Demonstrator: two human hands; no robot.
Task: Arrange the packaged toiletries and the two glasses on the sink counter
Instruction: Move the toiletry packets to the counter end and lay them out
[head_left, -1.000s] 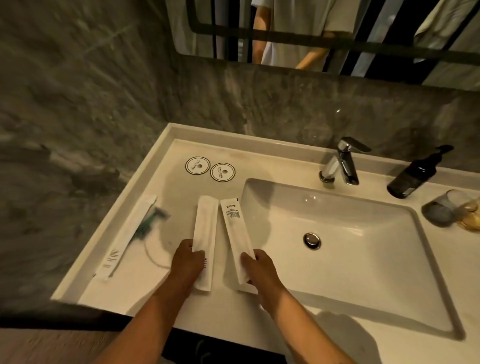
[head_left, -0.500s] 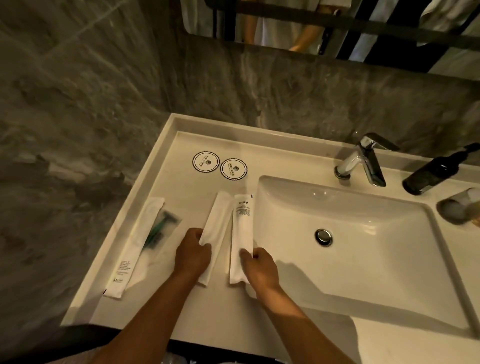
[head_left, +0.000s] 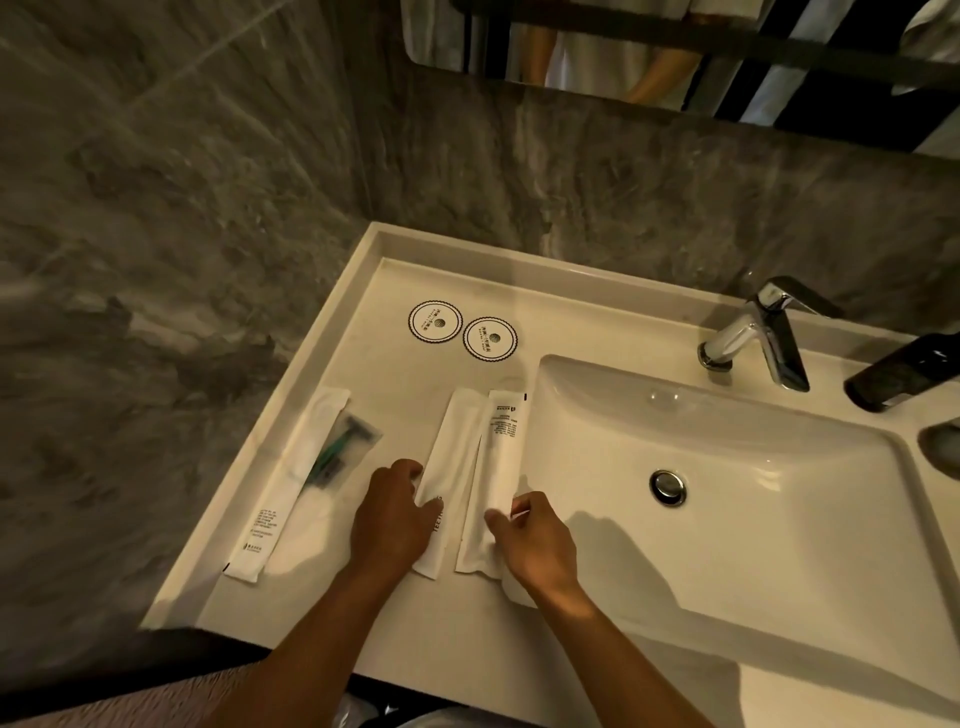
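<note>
Down on the sink counter (head_left: 395, 395), left of the basin (head_left: 753, 519), two long packets lie flat, side by side and touching. A person's left hand (head_left: 392, 514) grips the near end of the plain white packet (head_left: 452, 457), fingers curled round its edge. The right hand (head_left: 535, 540) pinches the printed white packet (head_left: 501, 457). A razor packet (head_left: 340, 452) lies further left.

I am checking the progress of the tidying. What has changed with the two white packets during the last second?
The right hand swung the near end of the right packet leftward, so it now lies parallel beside the left packet, which the left hand holds. Both hands kept their hold. The razor pack and two round coasters stayed put.
</note>
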